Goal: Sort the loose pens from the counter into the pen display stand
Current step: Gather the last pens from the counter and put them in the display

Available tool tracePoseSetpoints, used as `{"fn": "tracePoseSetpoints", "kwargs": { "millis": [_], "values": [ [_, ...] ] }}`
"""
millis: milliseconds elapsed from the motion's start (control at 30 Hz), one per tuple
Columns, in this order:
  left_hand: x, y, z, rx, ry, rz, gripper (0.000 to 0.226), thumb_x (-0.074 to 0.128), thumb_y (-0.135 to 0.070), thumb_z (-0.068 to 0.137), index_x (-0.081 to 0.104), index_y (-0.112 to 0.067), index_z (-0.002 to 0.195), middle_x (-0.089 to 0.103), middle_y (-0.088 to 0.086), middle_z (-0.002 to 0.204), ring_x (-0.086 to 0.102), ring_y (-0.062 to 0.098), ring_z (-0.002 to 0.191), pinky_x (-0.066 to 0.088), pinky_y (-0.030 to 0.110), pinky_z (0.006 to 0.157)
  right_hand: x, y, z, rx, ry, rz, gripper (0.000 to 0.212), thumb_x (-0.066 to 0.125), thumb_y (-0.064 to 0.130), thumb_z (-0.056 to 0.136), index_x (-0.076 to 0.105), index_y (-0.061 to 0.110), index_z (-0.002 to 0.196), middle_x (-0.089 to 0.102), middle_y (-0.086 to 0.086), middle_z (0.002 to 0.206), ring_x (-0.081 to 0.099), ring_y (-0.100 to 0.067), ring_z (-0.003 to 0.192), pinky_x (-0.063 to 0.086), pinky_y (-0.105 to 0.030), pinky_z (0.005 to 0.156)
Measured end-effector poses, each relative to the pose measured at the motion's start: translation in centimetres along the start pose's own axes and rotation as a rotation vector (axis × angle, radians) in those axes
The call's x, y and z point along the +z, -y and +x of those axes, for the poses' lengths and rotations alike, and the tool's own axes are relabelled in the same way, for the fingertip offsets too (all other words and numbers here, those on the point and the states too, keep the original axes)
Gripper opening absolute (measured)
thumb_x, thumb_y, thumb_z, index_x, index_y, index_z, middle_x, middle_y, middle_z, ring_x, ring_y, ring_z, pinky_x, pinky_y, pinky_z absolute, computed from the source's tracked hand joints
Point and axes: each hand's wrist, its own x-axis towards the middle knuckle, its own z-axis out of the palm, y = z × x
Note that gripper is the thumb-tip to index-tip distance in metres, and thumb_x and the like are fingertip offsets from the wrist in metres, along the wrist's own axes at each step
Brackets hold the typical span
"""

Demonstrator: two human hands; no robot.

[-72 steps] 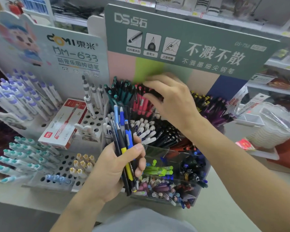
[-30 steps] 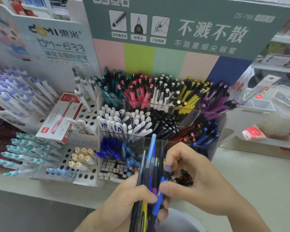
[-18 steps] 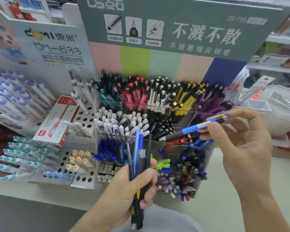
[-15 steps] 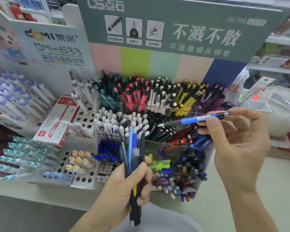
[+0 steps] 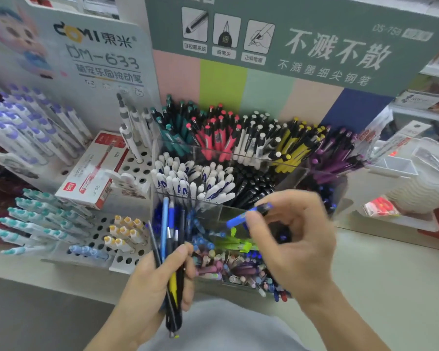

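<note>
A clear tiered pen display stand (image 5: 287, 164) stands on the counter, its compartments filled with pens grouped by colour. My left hand (image 5: 150, 282) grips a bundle of loose pens (image 5: 171, 252), blue, black and yellow, held upright in front of the stand's lower left. My right hand (image 5: 293, 247) pinches a single blue pen (image 5: 249, 215) between thumb and fingers, tilted up to the right above the stand's middle and lower compartments. The blue pen and right hand are motion-blurred.
A white perforated rack (image 5: 134, 173) with purple, teal and yellow-capped pens stands left of the stand, with a red and white pen box (image 5: 94, 171) lying on it. White trays (image 5: 421, 178) sit at the right. Bare counter (image 5: 390, 274) lies to the right.
My right hand pulled one blue pen out of the bundle, lifted it to the right, and has now brought it down and left over the stand. My left hand still holds the bundle.
</note>
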Motion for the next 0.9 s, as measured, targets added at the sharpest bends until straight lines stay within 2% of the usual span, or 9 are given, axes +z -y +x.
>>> {"fn": "tracePoseSetpoints", "kwargs": {
  "millis": [167, 267, 433, 533, 600, 700, 800, 867, 900],
  "values": [
    [-2.5, 0.4, 0.1, 0.102, -0.124, 0.000, 0.026, 0.059, -0.014, 0.090, 0.059, 0.000, 0.112, 0.059, 0.015, 0.074, 0.051, 0.024, 0.045, 0.043, 0.031, 0.037, 4.4, -2.6, -2.8, 0.090, 0.165, -0.011, 0.022, 0.081, 0.005, 0.083, 0.065, 0.011, 0.097, 0.072, -0.001, 0.089, 0.072, -0.007, 0.080, 0.058, -0.019, 0.073],
    [-3.4, 0.9, 0.1, 0.122, -0.138, 0.031, 0.028, 0.061, -0.013, 0.089, 0.060, -0.003, 0.115, 0.058, 0.018, 0.074, 0.050, 0.025, 0.049, 0.043, 0.031, 0.039, 5.3, -3.1, -2.5, 0.062, 0.193, -0.085, 0.019, 0.080, 0.003, 0.085, 0.066, 0.009, 0.096, 0.071, -0.002, 0.089, 0.071, -0.008, 0.081, 0.057, -0.019, 0.074],
    [-3.1, 1.4, 0.3, 0.161, -0.113, 0.108, 0.034, 0.069, -0.019, 0.080, 0.064, -0.008, 0.111, 0.062, 0.019, 0.071, 0.056, 0.029, 0.060, 0.046, 0.032, 0.045, 2.8, -1.7, -0.9, -0.006, -0.101, -0.011, 0.034, 0.067, -0.009, 0.089, 0.053, 0.017, 0.106, 0.062, -0.005, 0.096, 0.069, -0.009, 0.080, 0.054, -0.024, 0.070],
    [-1.6, 1.3, 0.6, 0.169, -0.045, 0.101, 0.032, 0.071, -0.025, 0.077, 0.070, -0.016, 0.107, 0.064, 0.017, 0.077, 0.057, 0.030, 0.064, 0.045, 0.032, 0.047, -0.3, -1.8, 0.1, -0.095, -0.365, 0.000, 0.027, 0.062, 0.007, 0.098, 0.044, 0.018, 0.113, 0.055, -0.006, 0.101, 0.063, -0.028, 0.072, 0.053, -0.039, 0.062],
    [-0.5, 1.2, 0.8, 0.167, 0.003, 0.079, 0.036, 0.069, -0.026, 0.079, 0.067, -0.012, 0.112, 0.062, 0.016, 0.078, 0.054, 0.029, 0.061, 0.043, 0.031, 0.045, -2.9, -2.1, 0.8, -0.143, -0.527, -0.045, 0.029, 0.062, 0.018, 0.101, 0.037, 0.013, 0.114, 0.053, -0.007, 0.102, 0.060, -0.032, 0.066, 0.052, -0.043, 0.056],
    [1.1, 1.0, 0.8, 0.144, 0.083, 0.029, 0.039, 0.062, -0.021, 0.083, 0.059, -0.005, 0.118, 0.059, 0.015, 0.077, 0.053, 0.024, 0.056, 0.042, 0.031, 0.043, -6.3, -2.6, 1.4, -0.170, -0.643, -0.195, 0.032, 0.062, 0.022, 0.101, 0.035, 0.007, 0.113, 0.049, -0.016, 0.105, 0.055, -0.038, 0.070, 0.046, -0.051, 0.057],
    [2.4, 0.9, 0.6, 0.107, 0.189, 0.012, 0.040, 0.060, -0.019, 0.086, 0.054, -0.002, 0.121, 0.058, 0.017, 0.074, 0.052, 0.026, 0.055, 0.044, 0.033, 0.045, -7.6, -3.7, 1.4, -0.098, -0.476, -0.363, 0.024, 0.065, 0.011, 0.097, 0.048, 0.021, 0.111, 0.055, 0.007, 0.099, 0.059, -0.016, 0.077, 0.050, -0.039, 0.071],
    [3.2, 0.7, 0.4, 0.083, 0.245, -0.011, 0.040, 0.059, -0.018, 0.086, 0.052, -0.002, 0.122, 0.057, 0.018, 0.075, 0.053, 0.026, 0.054, 0.045, 0.033, 0.045, -7.8, -4.8, 1.1, -0.015, -0.277, -0.486, 0.022, 0.073, 0.008, 0.091, 0.060, 0.015, 0.106, 0.062, 0.002, 0.091, 0.061, -0.016, 0.077, 0.049, -0.022, 0.078],
    [3.6, 0.7, 0.3, 0.077, 0.269, -0.018, 0.038, 0.060, -0.018, 0.088, 0.052, -0.002, 0.122, 0.057, 0.018, 0.076, 0.054, 0.026, 0.055, 0.045, 0.033, 0.046, -7.7, -5.4, 0.9, 0.009, -0.203, -0.564, 0.021, 0.077, 0.007, 0.087, 0.064, 0.011, 0.103, 0.063, -0.003, 0.090, 0.061, -0.020, 0.078, 0.048, -0.019, 0.079]
  ]
}}
